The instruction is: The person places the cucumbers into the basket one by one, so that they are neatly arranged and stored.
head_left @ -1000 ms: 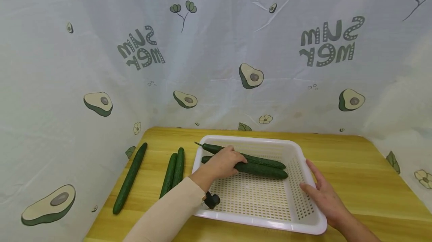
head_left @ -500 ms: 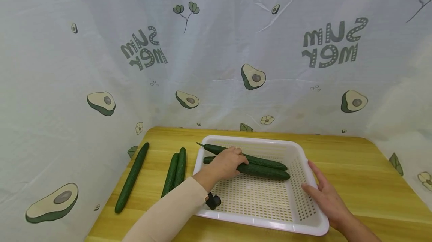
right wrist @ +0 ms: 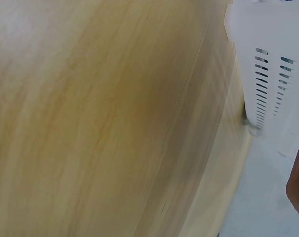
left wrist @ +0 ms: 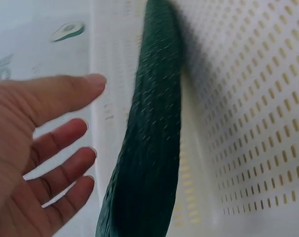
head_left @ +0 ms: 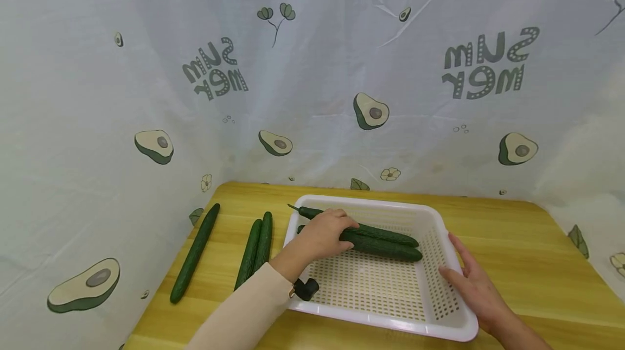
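In the head view, two dark green cucumbers lie side by side in a white perforated plastic basket (head_left: pixel 371 320). The nearer cucumber (head_left: pixel 386 248) and the farther cucumber (head_left: pixel 390 235) are partly covered by my left hand (head_left: pixel 324 236). The left wrist view shows that left hand (left wrist: pixel 36 148) with thumb and fingers spread, beside a cucumber (left wrist: pixel 152 113) and not wrapped around it. At the basket's right side, my right hand (head_left: pixel 476 285) holds the rim, thumb on the inner side. Only a bit of the right hand (right wrist: pixel 298 182) appears in the right wrist view.
Left of the basket, a pair of cucumbers (head_left: pixel 254 249) lies close together on the wooden table (head_left: pixel 527 263). One more cucumber (head_left: pixel 195 255) lies near the table's left edge. A white curtain (head_left: pixel 312 68) printed with avocados hangs behind and at the left.
My left hand has lifted slightly and loosened over the cucumbers. The cucumbers and basket keep their places; the whole head view has shifted a little. My right hand stays on the rim.
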A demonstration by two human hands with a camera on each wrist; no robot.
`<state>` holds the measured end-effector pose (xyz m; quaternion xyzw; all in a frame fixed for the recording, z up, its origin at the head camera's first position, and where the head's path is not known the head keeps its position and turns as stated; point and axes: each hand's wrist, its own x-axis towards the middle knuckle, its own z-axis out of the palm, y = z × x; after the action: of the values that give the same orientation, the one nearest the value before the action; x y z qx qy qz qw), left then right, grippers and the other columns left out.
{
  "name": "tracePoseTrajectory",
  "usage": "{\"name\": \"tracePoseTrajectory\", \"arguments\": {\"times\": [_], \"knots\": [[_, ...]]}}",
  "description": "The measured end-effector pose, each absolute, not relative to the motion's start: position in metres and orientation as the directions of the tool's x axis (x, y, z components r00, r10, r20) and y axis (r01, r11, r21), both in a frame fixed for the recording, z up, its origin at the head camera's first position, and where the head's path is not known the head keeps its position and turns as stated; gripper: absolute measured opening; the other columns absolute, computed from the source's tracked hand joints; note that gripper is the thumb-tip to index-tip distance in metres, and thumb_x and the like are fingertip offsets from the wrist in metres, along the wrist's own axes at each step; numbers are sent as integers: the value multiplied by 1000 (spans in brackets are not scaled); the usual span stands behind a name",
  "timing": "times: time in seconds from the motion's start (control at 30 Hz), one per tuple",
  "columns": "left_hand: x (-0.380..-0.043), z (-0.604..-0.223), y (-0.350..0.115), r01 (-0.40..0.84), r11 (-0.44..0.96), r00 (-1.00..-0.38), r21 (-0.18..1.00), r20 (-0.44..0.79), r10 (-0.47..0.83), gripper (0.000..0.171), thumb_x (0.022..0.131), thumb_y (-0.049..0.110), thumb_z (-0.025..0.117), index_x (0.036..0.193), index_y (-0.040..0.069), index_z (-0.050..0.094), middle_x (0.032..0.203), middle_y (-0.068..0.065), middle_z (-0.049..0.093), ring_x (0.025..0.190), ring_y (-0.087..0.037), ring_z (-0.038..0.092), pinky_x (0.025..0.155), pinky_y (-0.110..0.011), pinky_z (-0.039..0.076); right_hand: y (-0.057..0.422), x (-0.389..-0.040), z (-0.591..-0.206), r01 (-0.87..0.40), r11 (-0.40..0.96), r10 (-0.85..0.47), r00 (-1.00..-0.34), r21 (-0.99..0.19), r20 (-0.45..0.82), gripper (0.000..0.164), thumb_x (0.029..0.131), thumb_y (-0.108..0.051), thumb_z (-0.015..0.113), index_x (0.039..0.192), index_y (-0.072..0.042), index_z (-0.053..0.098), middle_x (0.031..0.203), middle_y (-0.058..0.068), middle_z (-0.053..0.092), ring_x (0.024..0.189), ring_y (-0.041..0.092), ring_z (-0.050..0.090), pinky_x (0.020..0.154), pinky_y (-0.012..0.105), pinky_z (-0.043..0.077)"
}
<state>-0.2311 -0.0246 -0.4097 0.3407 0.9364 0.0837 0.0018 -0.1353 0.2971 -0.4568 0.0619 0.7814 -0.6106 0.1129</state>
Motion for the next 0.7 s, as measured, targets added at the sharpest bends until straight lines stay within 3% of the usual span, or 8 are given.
{"name": "tracePoseTrajectory", "arguments": {"times": [0.17,0.4,0.57,0.7], "knots": [[-226,-402,-48,614,743,-787,264,139,601,42,96,36,73,136,23,66,134,3,65,123,-18,62,100,-34,54,296,-134,-460,241,238,-45,-965,-941,-258,85,107,-16,48,164,-31,-14,147,44,42,95,31,76,74,52,63],[-218,-392,-99,584,682,-812,440,324,486,40,95,28,75,132,14,68,125,-4,68,111,-25,68,91,-41,58,295,-134,-461,245,251,-36,-964,-936,-262,85,108,-17,48,164,-33,-13,148,45,38,94,29,76,74,51,63],[-211,-397,-137,542,701,-828,464,437,351,38,91,23,79,127,12,71,120,-6,71,103,-26,68,85,-44,58,295,-135,-460,243,261,-35,-965,-934,-261,85,108,-18,48,164,-34,-14,148,45,38,94,29,75,74,51,63],[-203,-405,-167,485,720,-854,496,444,270,39,91,21,79,128,11,70,121,-9,70,101,-27,67,84,-45,58,296,-136,-460,239,264,-30,-966,-935,-255,85,108,-18,48,164,-34,-14,146,45,42,93,29,76,73,51,63]]}}
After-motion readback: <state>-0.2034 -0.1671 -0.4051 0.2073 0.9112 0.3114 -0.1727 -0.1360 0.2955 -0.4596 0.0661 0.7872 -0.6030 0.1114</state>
